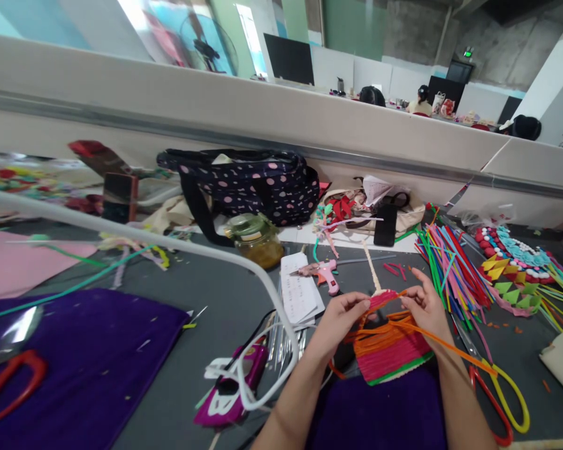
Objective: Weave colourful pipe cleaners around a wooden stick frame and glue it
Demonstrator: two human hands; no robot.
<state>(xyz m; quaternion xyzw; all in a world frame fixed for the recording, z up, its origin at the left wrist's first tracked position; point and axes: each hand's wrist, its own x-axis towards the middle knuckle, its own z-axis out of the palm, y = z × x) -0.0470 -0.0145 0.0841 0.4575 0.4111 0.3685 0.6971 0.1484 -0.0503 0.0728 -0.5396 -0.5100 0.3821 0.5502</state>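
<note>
In front of me is a small piece (390, 357) made of chenille stems, pink with orange rows above and a green edge below. My left hand (341, 317) is closed, thumb and fingers pinching its upper pink part (380, 302). With thumb and forefinger, my right hand (425, 305) grips an orange chenille stem (455, 350) at the top of the piece; its other fingers are raised. The stem's long loose end trails down to the right. Just behind my hands lies a pink glue gun (327, 275).
A bundle of coloured chenille stems (455, 269) and scissors (516, 397) lie right. Written paper sheets (300, 290), a glass jar (256, 240) and a dark patterned bag (258, 187) stand behind left. A white tube (201, 251) arches across the left. Red-handled scissors (16, 381) rest on purple cloth (107, 362).
</note>
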